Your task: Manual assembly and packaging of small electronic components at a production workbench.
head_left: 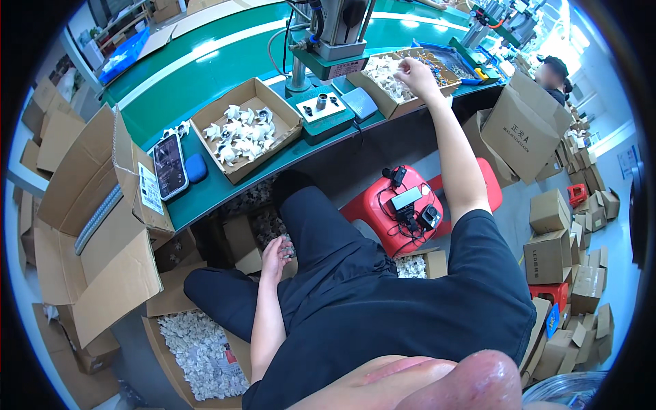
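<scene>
My right hand (pixel 415 76) reaches far out over a cardboard tray (pixel 389 108) on the bench. Its fingers are drawn together among small white plastic parts (pixel 384 76); whether they hold one is hidden. My left hand (pixel 275 255) hangs beside my left thigh, its fingers curled around something small and greyish that I cannot make out. Between the two trays stands a press (pixel 342 51) with a green base fixture (pixel 320 113), on which a dark metal cylinder (pixel 322 101) sits upright. A second tray (pixel 249 164), to the left, carries white finned plastic parts (pixel 240 133).
A phone (pixel 169 164) leans by an open carton (pixel 96 273) at left, next to a blue case (pixel 196 167). A red stool (pixel 393 236) bears small devices and cables. A carton of white parts (pixel 205 355) stands lower left. Stacked boxes (pixel 550 256) and another person (pixel 552 76) are at right.
</scene>
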{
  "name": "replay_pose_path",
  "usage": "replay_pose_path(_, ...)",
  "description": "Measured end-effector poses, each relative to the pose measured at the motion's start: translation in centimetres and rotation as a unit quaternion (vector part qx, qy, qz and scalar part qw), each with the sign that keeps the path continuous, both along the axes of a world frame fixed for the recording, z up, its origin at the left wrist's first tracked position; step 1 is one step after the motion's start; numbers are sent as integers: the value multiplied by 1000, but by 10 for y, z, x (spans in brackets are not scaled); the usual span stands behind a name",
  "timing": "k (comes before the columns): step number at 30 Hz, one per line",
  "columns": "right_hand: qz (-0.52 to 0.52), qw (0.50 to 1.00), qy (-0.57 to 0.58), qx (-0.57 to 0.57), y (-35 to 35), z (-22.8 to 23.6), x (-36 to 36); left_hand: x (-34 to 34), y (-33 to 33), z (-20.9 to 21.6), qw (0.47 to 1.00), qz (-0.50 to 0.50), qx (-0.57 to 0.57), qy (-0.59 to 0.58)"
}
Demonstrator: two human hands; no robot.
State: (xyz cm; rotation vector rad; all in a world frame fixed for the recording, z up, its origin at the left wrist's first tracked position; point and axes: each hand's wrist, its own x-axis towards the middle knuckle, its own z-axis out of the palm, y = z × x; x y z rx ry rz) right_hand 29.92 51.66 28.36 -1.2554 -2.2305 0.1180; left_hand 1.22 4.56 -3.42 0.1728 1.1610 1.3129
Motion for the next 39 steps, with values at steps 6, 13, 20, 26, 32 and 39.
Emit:
replay_pose_path(6,187,873,266,-362,-55,-3,-51,0,1,4,1000,3,-3,3)
replay_pose_path(13,249,823,263,-437,-83,-36,-113,-1,-3,-2,1000,11,-23,13)
replay_pose_path(20,234,783,363,-448,-57,-34,-96,0,2,4,999,24,15,-14)
replay_pose_path(26,282,767,282,-502,-57,-40,-122,-1,0,3,1000,17,8,-11)
replay_pose_path(32,180,844,132,-488,-66,-10,-129,-5,4,0,1000,14,8,-19)
replay_pose_path(39,161,882,61,-438,-74,2,-131,-3,17,1,999,-12,22,-23)
